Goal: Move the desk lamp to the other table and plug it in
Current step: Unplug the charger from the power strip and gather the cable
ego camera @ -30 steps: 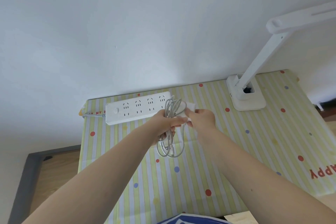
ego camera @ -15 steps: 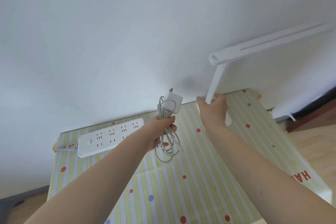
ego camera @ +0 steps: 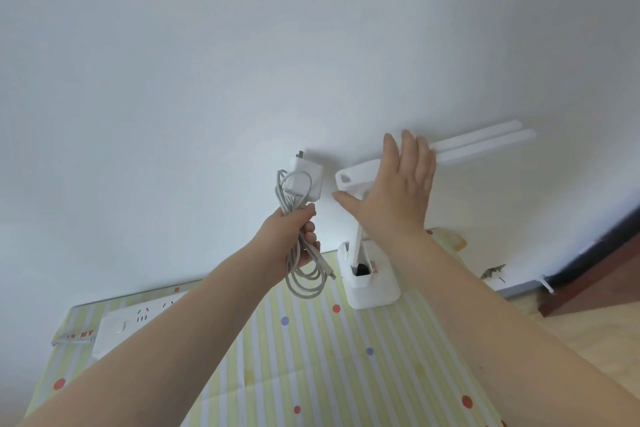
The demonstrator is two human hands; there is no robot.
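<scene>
The white desk lamp (ego camera: 370, 281) stands on its square base at the back right of the table (ego camera: 311, 367), which has a striped, dotted cloth. Its light bar (ego camera: 485, 144) stretches right along the wall. My right hand (ego camera: 398, 198) is spread flat with fingers apart, in front of the joint where the lamp's arm meets its head; whether it touches is unclear. My left hand (ego camera: 294, 236) is raised and closed around the coiled grey cable (ego camera: 304, 274), with the white plug adapter (ego camera: 306, 180) sticking up above the fist. A white power strip (ego camera: 138, 322) lies at the back left, partly hidden by my left forearm.
A white wall rises directly behind the table. To the right are wooden floor (ego camera: 595, 322), a dark baseboard (ego camera: 602, 260) and some small debris by the wall. The table's right edge is close to the lamp base.
My right hand has let go of the lamp's lower arm, risen and opened near the lamp head. The left hand has lifted the cable bundle higher. The view has swung toward the lamp.
</scene>
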